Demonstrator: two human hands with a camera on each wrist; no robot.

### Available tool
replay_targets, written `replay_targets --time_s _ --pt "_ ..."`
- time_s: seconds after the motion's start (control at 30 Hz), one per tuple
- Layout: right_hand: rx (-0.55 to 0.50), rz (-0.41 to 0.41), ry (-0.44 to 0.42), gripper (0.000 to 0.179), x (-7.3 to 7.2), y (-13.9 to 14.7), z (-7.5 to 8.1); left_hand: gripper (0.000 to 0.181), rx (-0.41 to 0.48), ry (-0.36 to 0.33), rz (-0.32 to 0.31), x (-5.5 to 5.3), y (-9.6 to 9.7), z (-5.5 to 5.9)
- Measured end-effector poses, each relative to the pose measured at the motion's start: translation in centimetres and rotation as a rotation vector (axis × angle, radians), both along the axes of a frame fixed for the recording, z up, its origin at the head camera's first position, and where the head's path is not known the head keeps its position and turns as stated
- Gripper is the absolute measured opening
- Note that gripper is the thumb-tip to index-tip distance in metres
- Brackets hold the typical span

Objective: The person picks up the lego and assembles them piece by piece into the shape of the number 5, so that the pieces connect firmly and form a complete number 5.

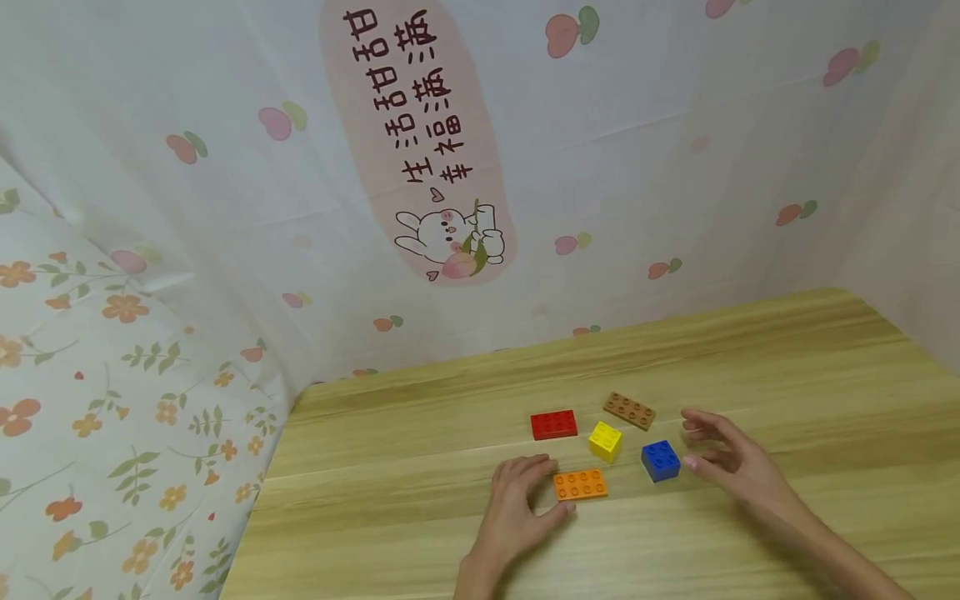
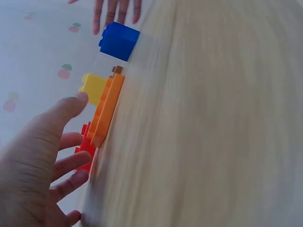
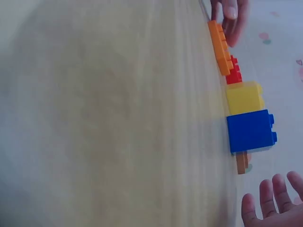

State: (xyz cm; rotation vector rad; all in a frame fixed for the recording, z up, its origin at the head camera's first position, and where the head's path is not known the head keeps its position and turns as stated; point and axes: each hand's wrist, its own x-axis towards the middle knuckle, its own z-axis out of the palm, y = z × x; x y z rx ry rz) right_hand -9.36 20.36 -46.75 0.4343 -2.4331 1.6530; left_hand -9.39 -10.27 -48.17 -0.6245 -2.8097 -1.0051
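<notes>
An orange building brick [image 1: 581,485] lies flat on the table, with my left hand [image 1: 517,506] just to its left. The thumb and fingers of that hand are spread around the brick's near end, and I cannot tell whether they touch it. My right hand [image 1: 738,467] hovers to the right of a blue brick [image 1: 661,461], fingers apart and holding nothing. Between the hands sits a small yellow brick [image 1: 605,442]. Behind it are a red brick [image 1: 554,425] and a thin brown brick [image 1: 629,411]. In the left wrist view, the orange brick [image 2: 107,109] partly covers the red one.
The wood-grain table [image 1: 390,467] extends to both sides of the bricks. A white printed cloth [image 1: 600,167] with a rabbit picture hangs along its back edge, and a flowered cloth [image 1: 112,400] hangs on the left.
</notes>
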Motion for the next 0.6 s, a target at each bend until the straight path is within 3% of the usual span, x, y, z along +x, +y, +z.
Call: replay_targets --time_s 0.23,0.4,0.6 --pt "0.059 -0.061 -0.097 0.056 0.6 -1.0 -0.3 0.045 0.141 0.063 0.028 0.0 1.0 -1.1" --pt "0.088 -0.103 -0.123 0.054 0.8 -1.7 -0.5 0.043 0.222 0.014 0.053 -0.2 1.9 -1.5" --pt "0.108 -0.165 -0.118 0.059 0.7 -2.6 -1.3 0.039 0.233 -0.026 0.079 -0.5 2.3 -1.6"
